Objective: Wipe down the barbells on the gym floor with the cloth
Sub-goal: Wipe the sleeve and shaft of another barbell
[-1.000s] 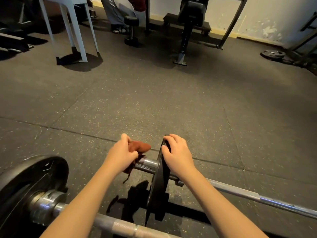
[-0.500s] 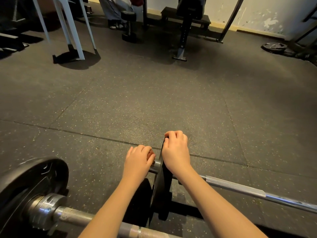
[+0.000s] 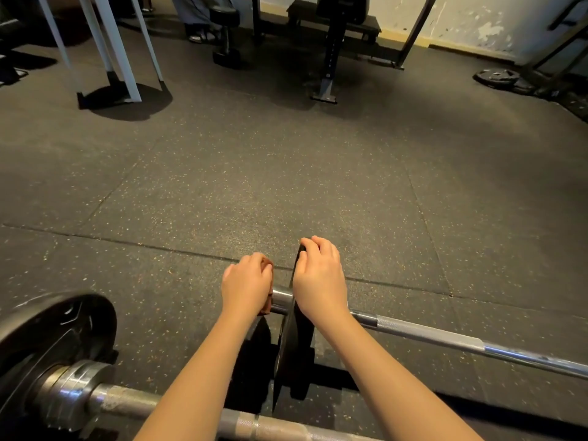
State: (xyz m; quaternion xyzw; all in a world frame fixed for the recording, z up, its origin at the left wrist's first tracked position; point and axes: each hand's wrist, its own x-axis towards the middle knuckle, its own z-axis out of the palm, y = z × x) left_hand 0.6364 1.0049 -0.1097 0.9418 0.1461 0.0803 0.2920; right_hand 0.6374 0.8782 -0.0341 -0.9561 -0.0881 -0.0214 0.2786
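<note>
A steel barbell [image 3: 445, 340] lies on the rubber floor and runs off to the right. A thin black plate [image 3: 291, 348] stands on edge on its left sleeve [image 3: 281, 299]. My right hand [image 3: 318, 278] grips the top rim of that plate. My left hand [image 3: 246, 286] is curled round the sleeve end just left of the plate, with a reddish-brown cloth [image 3: 267, 308] mostly hidden under its fingers. A second barbell [image 3: 124, 402] lies nearer to me, with a large black plate [image 3: 54, 332] at the left.
White chair legs [image 3: 117, 49] stand at the far left. A dumbbell [image 3: 226, 36] and a bench frame [image 3: 331, 52] sit at the back, with a person's legs behind. Loose weight plates [image 3: 496, 76] lie at the far right near the wall.
My left hand, with the cloth bunched in view a second ago, has closed over the sleeve end so the cloth is nearly covered. My right hand stays on the plate rim.
</note>
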